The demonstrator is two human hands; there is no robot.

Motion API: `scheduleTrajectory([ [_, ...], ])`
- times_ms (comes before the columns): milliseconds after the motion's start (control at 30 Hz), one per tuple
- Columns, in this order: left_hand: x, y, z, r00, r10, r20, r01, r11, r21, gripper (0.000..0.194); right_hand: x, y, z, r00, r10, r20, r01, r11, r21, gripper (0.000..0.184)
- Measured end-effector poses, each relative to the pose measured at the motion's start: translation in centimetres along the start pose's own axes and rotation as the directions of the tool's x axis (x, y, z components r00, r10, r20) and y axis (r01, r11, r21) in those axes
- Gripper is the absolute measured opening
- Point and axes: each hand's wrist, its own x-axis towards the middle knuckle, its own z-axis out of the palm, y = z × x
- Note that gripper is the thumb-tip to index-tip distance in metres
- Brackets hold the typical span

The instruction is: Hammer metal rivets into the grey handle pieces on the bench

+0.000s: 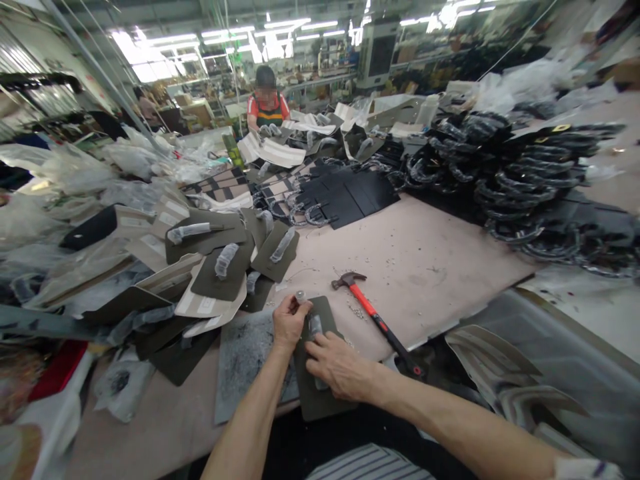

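A dark olive flat piece (327,400) lies at the table's near edge, partly on a grey metal plate (245,360). My left hand (291,322) is at its top left corner, fingers pinched on a small round silvery part (301,295). My right hand (340,365) lies on the piece with fingers pressed down over a plastic-wrapped fitting (315,327). A hammer (377,321) with a red and black handle rests just right of my hands.
Piles of similar olive pieces (220,267) with wrapped fittings fill the left. Black flat pieces (350,193) and heaps of black wrapped handles (525,180) sit at the back and right. A person (267,107) works at the far end. Plastic bags (70,173) crowd the left.
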Motion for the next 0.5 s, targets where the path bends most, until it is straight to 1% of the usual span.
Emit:
scheduleTrajectory([
  [67,0.6,0.8,-0.4,0.993,-0.052,-0.105,0.039,0.992,-0.123,0.023,0.3,-0.2,0.1,0.996,0.08,-0.031,-0.082,0.993,-0.081,0.014],
  [133,1.1,2.4,-1.4,0.976,-0.062,-0.209,0.021,0.98,-0.196,0.025,0.3,-0.1,-0.5,0.977,0.2,-0.071,-0.207,0.97,-0.125,0.009],
  [200,1.5,4.9,-2.9,0.958,-0.009,-0.288,-0.056,0.975,-0.215,0.029,0.2,0.4,-1.8,0.929,0.358,-0.089,-0.366,0.924,-0.107,0.011],
  [267,1.6,7.4,-4.2,0.943,0.089,-0.321,-0.155,0.97,-0.189,0.031,0.1,1.0,-3.2,0.846,0.527,-0.074,-0.531,0.846,-0.043,0.016],
  [333,1.2,9.2,-4.8,0.939,0.154,-0.308,-0.204,0.969,-0.138,0.031,0.3,1.5,-4.2,0.747,0.664,-0.033,-0.663,0.748,0.036,0.021],
  [367,0.9,9.6,-4.7,0.945,0.161,-0.285,-0.201,0.973,-0.115,0.03,0.4,1.7,-4.3,0.705,0.709,-0.014,-0.706,0.704,0.076,0.023],
  [433,0.1,9.3,-3.9,0.968,0.133,-0.213,-0.155,0.984,-0.086,0.028,0.9,1.9,-4.0,0.639,0.769,0.017,-0.764,0.631,0.138,0.027],
  [500,-0.7,7.9,-2.4,0.986,0.09,-0.142,-0.103,0.991,-0.091,0.025,1.6,1.9,-3.0,0.575,0.817,0.045,-0.811,0.561,0.167,0.027],
])
